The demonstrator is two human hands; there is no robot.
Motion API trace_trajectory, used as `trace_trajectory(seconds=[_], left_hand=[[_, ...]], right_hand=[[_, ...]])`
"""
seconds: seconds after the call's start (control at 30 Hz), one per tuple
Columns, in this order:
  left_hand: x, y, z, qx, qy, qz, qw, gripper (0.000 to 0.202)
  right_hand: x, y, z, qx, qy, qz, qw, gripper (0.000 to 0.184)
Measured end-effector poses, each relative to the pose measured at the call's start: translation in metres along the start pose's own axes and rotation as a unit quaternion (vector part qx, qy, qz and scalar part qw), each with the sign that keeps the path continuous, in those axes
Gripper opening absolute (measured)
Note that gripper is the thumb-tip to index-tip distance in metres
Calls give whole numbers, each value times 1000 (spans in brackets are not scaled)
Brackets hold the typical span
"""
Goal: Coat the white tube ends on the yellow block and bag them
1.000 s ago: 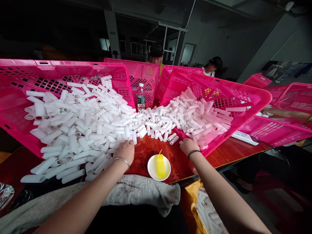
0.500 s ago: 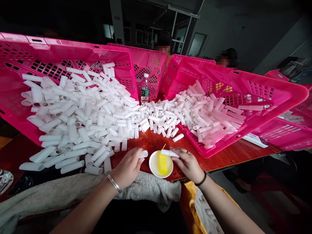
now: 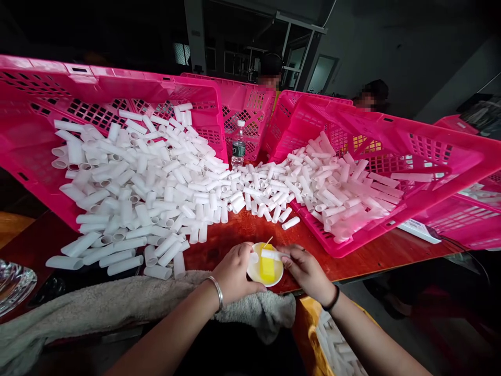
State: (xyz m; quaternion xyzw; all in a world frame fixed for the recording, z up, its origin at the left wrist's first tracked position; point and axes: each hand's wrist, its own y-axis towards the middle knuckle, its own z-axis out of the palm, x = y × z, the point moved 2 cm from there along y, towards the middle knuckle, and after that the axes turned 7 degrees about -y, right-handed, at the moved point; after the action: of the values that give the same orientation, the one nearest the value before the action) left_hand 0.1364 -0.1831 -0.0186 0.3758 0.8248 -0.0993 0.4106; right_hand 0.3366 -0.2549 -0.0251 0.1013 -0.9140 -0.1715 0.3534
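Observation:
My left hand is closed around a short white tube whose end pokes out over a small white dish. My right hand pinches another white tube and holds it level above the same dish. A yellow block with a thin stick in it lies in the dish. The two tubes' ends nearly meet. Two tilted pink crates, one at the left and one at the right, spill heaps of white tubes onto the red table.
A water bottle stands between the crates. A grey towel drapes the near table edge. A yellow bag with white tubes sits below on the right. More pink crates stand at the far right. Two people sit behind the crates.
Both hands came back from the tube heaps, each with a tube, and now meet over the white dish. The camera has tilted slightly down.

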Motion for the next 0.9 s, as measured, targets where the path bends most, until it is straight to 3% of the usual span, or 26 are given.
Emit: trace_trajectory(seconds=[0.17, 0.33, 0.5, 0.67, 0.83, 0.9], left_hand=[[3, 3, -4, 35, -7, 15, 999, 84], [3, 9, -2, 34, -20, 31, 999, 96], [5, 10, 1, 28, -32, 25, 999, 90], [11, 7, 3, 23, -49, 20, 998, 89], [12, 7, 3, 28, -47, 22, 998, 86], [11, 7, 3, 26, -45, 24, 998, 86]], right_hand=[[10, -4, -2, 17, -25, -67, 997, 21], [11, -6, -4, 15, 18, 8, 1000, 24], [18, -10, -5, 22, -27, -69, 997, 18], [14, -17, -2, 8, 36, 37, 999, 16], [15, -27, 2, -3, -35, -57, 998, 14], [14, -30, 3, -8, 0, -24, 1000, 15]])
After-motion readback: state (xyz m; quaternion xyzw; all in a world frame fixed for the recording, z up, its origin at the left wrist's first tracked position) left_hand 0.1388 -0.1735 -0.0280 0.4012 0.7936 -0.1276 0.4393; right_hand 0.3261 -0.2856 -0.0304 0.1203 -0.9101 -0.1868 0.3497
